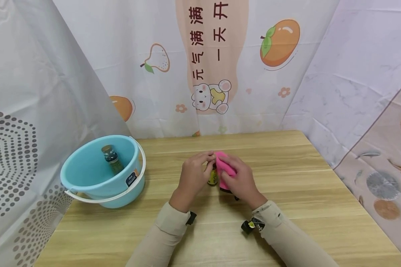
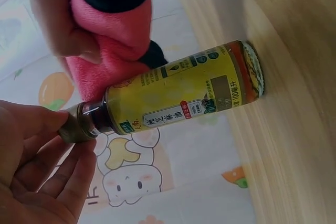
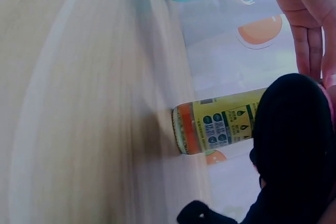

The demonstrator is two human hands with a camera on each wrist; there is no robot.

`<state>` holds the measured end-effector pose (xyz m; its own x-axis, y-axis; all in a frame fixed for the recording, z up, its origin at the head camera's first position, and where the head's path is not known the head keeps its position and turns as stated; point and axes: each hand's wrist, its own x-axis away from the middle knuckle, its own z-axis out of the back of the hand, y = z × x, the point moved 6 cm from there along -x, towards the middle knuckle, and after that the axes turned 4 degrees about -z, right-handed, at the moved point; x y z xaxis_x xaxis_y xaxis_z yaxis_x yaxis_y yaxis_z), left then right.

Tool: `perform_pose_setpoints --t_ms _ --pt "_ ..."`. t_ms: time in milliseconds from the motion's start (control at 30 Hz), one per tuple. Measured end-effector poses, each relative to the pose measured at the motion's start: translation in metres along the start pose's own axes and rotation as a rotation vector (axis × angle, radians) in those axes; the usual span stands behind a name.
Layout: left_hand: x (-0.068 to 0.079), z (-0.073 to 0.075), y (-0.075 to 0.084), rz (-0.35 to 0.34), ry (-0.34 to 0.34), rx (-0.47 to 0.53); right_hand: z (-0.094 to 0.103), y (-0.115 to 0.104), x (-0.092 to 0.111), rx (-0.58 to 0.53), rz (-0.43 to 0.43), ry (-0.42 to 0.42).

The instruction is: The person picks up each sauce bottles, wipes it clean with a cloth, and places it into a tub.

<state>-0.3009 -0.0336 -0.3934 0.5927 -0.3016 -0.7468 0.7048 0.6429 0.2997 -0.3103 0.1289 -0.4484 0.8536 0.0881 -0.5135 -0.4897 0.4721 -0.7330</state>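
A small glass bottle of sesame oil (image 2: pixel 173 90) with a yellow label stands upright on the table. My left hand (image 1: pixel 196 171) pinches its cap (image 2: pixel 79 124) between thumb and fingertips. Beside the bottle, my right hand (image 1: pixel 240 178) grips a bright pink cloth (image 1: pixel 224 170) with black parts. In the left wrist view the pink fabric (image 2: pixel 115 40) lies against or just behind the bottle's upper side; I cannot tell whether they touch. The cloth's dark part (image 3: pixel 294 129) covers much of the bottle in the right wrist view.
A light blue bucket (image 1: pixel 100 189) with a white handle (image 1: pixel 133 189) stands at the table's left. Inside it leans a dark glass bottle (image 1: pixel 113 159) with a brownish cap. A printed curtain (image 1: pixel 153 96) hangs behind the wooden table (image 1: pixel 304 207).
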Motion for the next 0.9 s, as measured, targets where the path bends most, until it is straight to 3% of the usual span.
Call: perform_pose_setpoints --t_ms 400,600,900 --pt "0.002 -0.001 0.0 0.019 0.055 -0.018 -0.003 0.005 0.001 0.049 -0.055 -0.055" --pt "0.004 0.0 -0.002 0.032 0.077 -0.086 -0.008 0.011 0.002 0.07 -0.093 -0.082" --pt "0.002 0.003 0.0 0.038 0.064 -0.076 -0.018 0.026 0.007 0.175 -0.228 -0.196"
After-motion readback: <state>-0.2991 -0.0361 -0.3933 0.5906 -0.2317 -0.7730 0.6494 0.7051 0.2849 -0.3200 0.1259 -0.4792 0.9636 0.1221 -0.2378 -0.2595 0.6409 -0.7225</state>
